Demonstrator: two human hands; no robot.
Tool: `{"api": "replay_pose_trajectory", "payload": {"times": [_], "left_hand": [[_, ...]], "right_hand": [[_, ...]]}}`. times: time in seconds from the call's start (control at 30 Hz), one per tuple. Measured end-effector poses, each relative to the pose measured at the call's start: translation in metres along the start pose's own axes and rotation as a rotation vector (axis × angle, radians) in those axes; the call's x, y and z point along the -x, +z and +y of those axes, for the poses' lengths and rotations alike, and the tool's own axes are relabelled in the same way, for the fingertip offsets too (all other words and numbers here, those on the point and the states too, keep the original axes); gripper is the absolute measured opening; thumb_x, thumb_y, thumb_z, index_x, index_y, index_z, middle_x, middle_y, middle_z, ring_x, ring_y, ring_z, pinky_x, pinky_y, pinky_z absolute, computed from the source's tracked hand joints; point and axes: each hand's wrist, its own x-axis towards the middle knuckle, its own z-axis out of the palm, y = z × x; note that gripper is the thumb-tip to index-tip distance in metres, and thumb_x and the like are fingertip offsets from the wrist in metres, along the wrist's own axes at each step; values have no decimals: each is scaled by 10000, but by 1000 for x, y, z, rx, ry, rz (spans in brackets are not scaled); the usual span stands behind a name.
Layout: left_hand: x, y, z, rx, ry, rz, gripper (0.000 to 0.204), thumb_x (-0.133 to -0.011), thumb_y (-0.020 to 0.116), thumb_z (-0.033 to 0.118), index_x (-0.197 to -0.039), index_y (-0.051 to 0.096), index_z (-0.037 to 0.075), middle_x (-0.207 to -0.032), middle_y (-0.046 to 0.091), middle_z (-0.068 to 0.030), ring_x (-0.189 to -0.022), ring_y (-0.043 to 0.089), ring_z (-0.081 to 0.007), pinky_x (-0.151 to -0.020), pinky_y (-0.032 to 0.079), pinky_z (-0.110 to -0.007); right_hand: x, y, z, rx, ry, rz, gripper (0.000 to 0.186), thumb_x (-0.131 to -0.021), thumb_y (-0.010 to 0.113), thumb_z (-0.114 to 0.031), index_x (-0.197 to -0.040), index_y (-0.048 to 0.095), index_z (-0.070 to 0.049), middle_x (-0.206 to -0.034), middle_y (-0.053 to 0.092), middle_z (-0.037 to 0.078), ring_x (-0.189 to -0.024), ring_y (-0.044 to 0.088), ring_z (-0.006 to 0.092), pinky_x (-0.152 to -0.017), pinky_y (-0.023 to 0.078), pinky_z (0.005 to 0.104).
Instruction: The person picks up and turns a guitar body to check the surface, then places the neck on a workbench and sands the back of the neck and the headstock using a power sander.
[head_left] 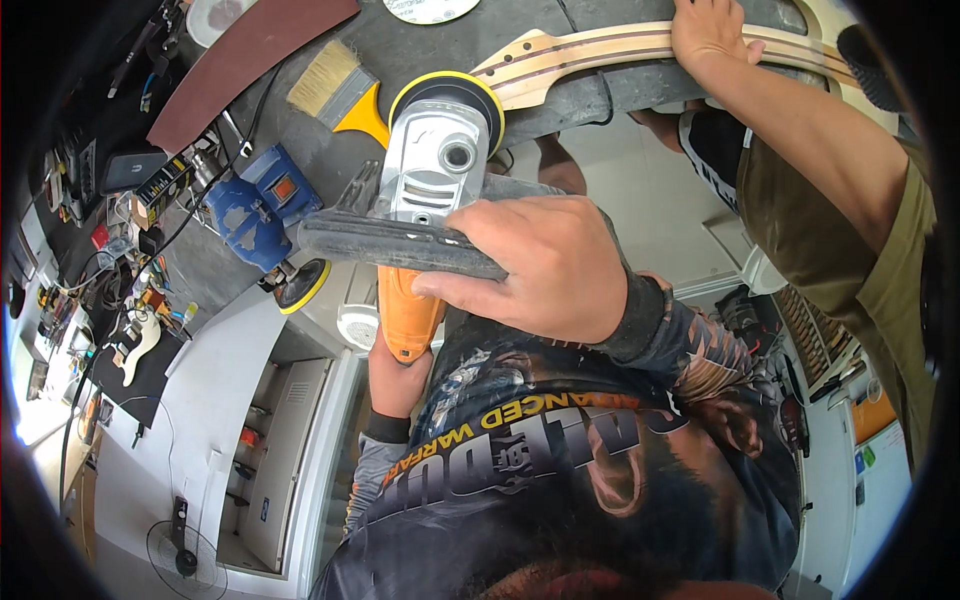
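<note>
An angle sander [436,170] with a silver gear head, orange body and round yellow-edged pad [492,100] is in front of me. My right hand [560,265] wraps the black side handle [400,243] that crosses over its body. Below, my left hand [396,380] holds the rear of the orange body; its fingers are mostly hidden. The pad's right edge meets or overlaps, in this view, the headstock [520,70] of a pale wooden guitar neck with dark stripes. I cannot tell if they touch.
Another person's hand [705,35] presses on the neck from the right. Left of the sander lie a paintbrush [335,90], a dark red abrasive sheet [250,55] and a blue drill [245,220] with a yellow pad. Cords and loose tools crowd the far-left bench.
</note>
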Motion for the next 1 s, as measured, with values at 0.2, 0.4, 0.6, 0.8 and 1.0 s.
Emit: {"api": "replay_pose_trajectory", "payload": {"times": [0.2, 0.4, 0.6, 0.8, 1.0], "left_hand": [[-4, -1, 15, 13, -26, -22, 533, -824, 687, -8, -1352, 617, -25, -1201, 773, -188, -1139, 758, -287, -983, 562, -379], [-7, 2, 24, 26, -18, -43, 536, -820, 684, -31, -1352, 617, -29, -1205, 774, -171, -1126, 755, -273, -983, 559, -371], [-11, 4, 33, 17, -27, -38, 539, -822, 685, -32, -1356, 619, -30, -1212, 773, -171, -1130, 753, -276, -989, 556, -370], [-15, 8, 40, 3, 1, -43, 534, -820, 694, -22, -1348, 621, -30, -1188, 776, -180, -1120, 756, -284, -982, 558, -377], [-21, 7, 52, -29, 23, -59, 524, -821, 692, -18, -1340, 623, -24, -1175, 782, -176, -1113, 761, -290, -973, 561, -376]], "right_hand": [[-6, -15, -1, 52, 76, -116, 397, -842, 923, -329, -1012, 725, -30, -777, 712, 112, -672, 711, 305, -606, 548, 393], [-6, -17, 1, 49, 75, -100, 401, -838, 927, -326, -1014, 730, -25, -792, 724, 120, -678, 713, 308, -608, 553, 390], [-6, -22, 10, 78, 25, 2, 457, -899, 864, -426, -841, 605, -54, -667, 604, 82, -591, 644, 300, -543, 496, 402], [-7, -29, 15, 77, 26, 26, 449, -892, 872, -421, -849, 612, -58, -677, 610, 78, -603, 653, 293, -544, 498, 398], [-8, -36, 19, 72, 27, 73, 433, -893, 872, -420, -872, 635, -59, -686, 617, 72, -613, 659, 277, -539, 494, 396]]}}
